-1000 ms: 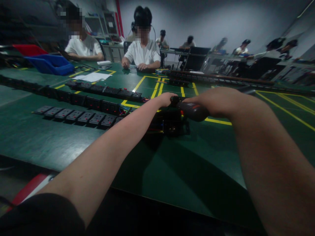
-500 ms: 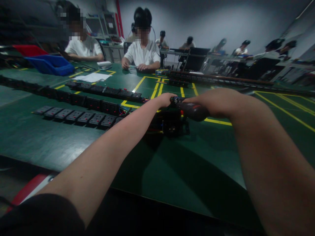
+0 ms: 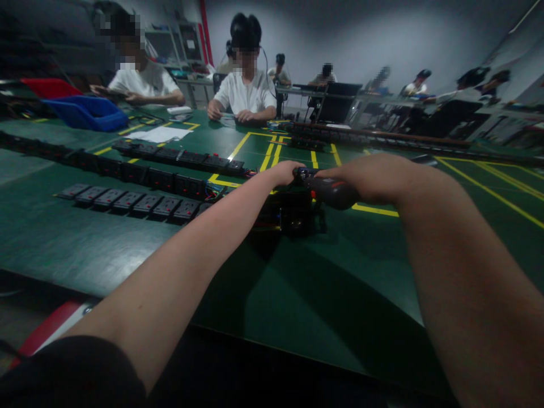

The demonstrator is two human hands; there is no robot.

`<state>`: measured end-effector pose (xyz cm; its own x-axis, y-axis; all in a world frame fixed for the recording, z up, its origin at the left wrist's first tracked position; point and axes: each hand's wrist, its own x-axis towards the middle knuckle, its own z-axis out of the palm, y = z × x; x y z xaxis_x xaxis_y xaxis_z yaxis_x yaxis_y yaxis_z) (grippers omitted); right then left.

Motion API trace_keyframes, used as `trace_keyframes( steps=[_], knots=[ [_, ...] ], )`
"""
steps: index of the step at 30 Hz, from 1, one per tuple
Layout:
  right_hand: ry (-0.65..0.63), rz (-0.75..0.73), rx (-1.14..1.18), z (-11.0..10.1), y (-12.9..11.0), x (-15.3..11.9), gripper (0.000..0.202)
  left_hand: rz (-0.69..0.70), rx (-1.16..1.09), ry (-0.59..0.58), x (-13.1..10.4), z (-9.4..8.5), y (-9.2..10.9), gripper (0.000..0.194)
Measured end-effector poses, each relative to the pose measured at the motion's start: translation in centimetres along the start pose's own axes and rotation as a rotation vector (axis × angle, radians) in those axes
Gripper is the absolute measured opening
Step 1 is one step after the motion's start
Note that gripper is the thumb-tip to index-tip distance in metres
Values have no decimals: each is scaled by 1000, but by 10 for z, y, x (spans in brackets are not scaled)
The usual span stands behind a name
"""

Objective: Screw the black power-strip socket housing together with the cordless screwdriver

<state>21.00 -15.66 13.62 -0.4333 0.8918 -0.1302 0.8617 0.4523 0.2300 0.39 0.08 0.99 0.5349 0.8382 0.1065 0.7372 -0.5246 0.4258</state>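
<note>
My right hand (image 3: 352,175) is wrapped round a dark tool (image 3: 335,192) with a rounded handle, perhaps a power driver. My left hand (image 3: 289,172) is closed at the tool's front end; what its fingers hold is hidden. Below both hands lies a dark assembly (image 3: 293,221) with wires and a red part. Just left of it, partly behind my left forearm, a row of black socket modules (image 3: 131,203) rests on the green table (image 3: 340,294).
Longer black socket strips (image 3: 110,167) run behind the near row. A blue bin (image 3: 87,113), a red bin (image 3: 51,86) and white paper (image 3: 159,134) are at the back left. Two people in white shirts (image 3: 250,93) sit across the table. More strips (image 3: 382,136) lie at the back right.
Both my hands stay nearly in place with the tool. At the far left, the seated person's hands have risen and shifted left.
</note>
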Motion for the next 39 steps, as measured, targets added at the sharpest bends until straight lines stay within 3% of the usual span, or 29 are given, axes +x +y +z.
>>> trace_keyframes(
  steps=[39],
  knots=[
    [-16, 19, -59, 1, -5, 0, 61, 22, -27, 3, 6, 3, -5, 80]
  ],
)
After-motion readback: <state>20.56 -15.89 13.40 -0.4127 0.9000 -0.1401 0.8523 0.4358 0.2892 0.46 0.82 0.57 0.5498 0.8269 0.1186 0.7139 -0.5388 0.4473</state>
